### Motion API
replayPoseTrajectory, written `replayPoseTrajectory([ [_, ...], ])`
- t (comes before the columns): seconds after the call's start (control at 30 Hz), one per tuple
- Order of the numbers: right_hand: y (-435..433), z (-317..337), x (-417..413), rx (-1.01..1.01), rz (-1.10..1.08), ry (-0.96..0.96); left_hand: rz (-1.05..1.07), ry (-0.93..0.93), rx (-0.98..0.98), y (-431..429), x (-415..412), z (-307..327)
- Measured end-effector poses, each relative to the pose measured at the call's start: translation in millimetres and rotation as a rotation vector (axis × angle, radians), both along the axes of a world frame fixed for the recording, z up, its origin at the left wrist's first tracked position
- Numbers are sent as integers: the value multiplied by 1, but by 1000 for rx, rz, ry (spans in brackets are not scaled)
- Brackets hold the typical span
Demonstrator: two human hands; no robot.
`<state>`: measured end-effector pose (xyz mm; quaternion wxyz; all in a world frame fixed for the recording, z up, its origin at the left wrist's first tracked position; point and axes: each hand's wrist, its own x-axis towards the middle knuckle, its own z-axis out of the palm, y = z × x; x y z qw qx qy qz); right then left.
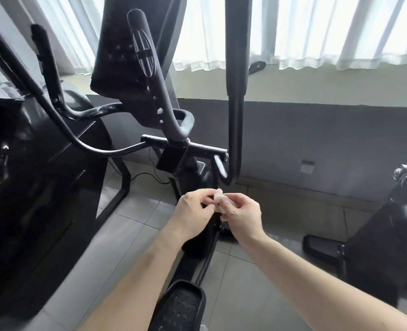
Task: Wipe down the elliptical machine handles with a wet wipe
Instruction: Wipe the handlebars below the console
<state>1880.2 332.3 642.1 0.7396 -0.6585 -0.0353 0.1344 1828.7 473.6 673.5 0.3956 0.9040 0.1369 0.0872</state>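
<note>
From the head view, both hands meet low in the middle of the scene. The left hand [192,211] and the right hand [241,216] each pinch a small bunched white wet wipe [219,195] between their fingertips, so it sits in the air between them and touches no part of the machine. The handles lie above and beyond the hands. An upright handle bar [236,91] rises almost straight above the wipe, its long axis near vertical and its lower bend just beyond the fingertips. A curved grip [143,51] with a shiny sensor plate leans up and to the left, further off. The right hand is nearer the upright bar and the left hand nearer the curved grip. By my judgement, wiping has not begun, and the next reach goes up and forward, with strokes running along the bar's length.
</note>
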Motion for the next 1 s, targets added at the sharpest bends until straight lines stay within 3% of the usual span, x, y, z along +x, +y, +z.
replayPoseTrajectory([
  [0.17, -9, 10, 38, 111, -321, -31, 164, -109, 6, -12, 27, 22],
  [0.23, -7, 14, 50, 188, -319, -107, 180, -153, -37, -19, 47, 33],
  [0.43, 9, -3, 69, 88, -296, -202, 127, -157, -78, -33, 87, 45],
  [0.57, 8, -26, 78, -23, -201, 28, 152, -151, -68, -35, 88, 46],
  [0.67, 5, -30, 74, -39, -172, 91, 132, -100, -74, -30, 82, 48],
  [0.87, -4, 13, 49, 88, 52, -50, 132, 35, -108, -8, 46, 63],
  [1.0, -2, 55, 42, 95, 228, -210, 131, -43, -232, -1, 18, 80],
])
